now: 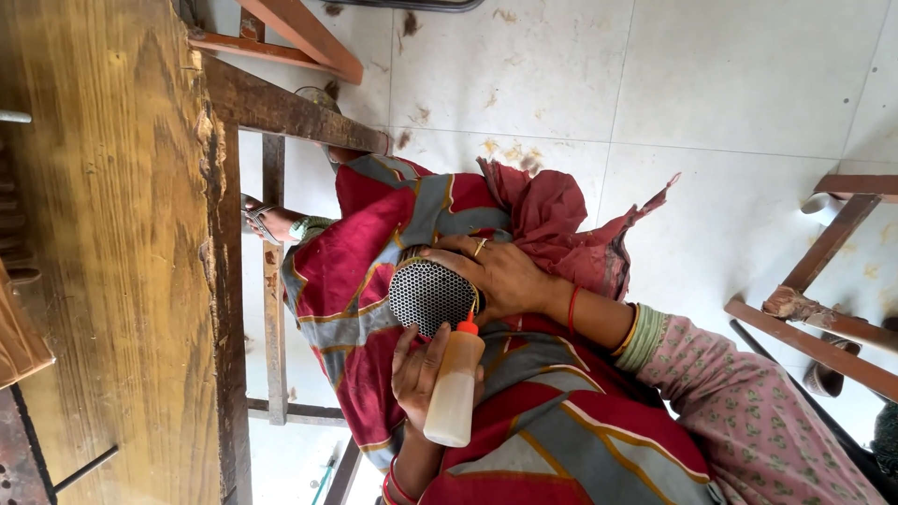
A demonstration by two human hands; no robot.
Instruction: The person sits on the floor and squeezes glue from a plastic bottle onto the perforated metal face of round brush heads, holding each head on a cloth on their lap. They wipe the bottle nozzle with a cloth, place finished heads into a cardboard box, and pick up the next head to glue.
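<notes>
Holding one mesh disc (430, 295) and one bottle (455, 385), you had both hands at work over your lap. Count was simple: a single round perforated metal disc, a single pale squeeze bottle with an orange nozzle (468, 326), two hands.

Which hand was left and which right could not be told for sure, since the view was turned sideways. The hand with the ring (500, 278) and red wrist thread, taken as your right hand, was curled over the disc's rim, fingers bent and closed on its edge, thumb hidden behind it. The other, taken as your left hand (421, 369), was wrapped round the bottle's body, fingers closed against it, with red bangles (393, 486) at the wrist.

The bottle lay just below the disc, its nozzle tip touching or nearly touching the disc's lower rim. Both were above the red and grey cloth (374, 252) on your lap, beside the wooden bench (112, 234).
</notes>
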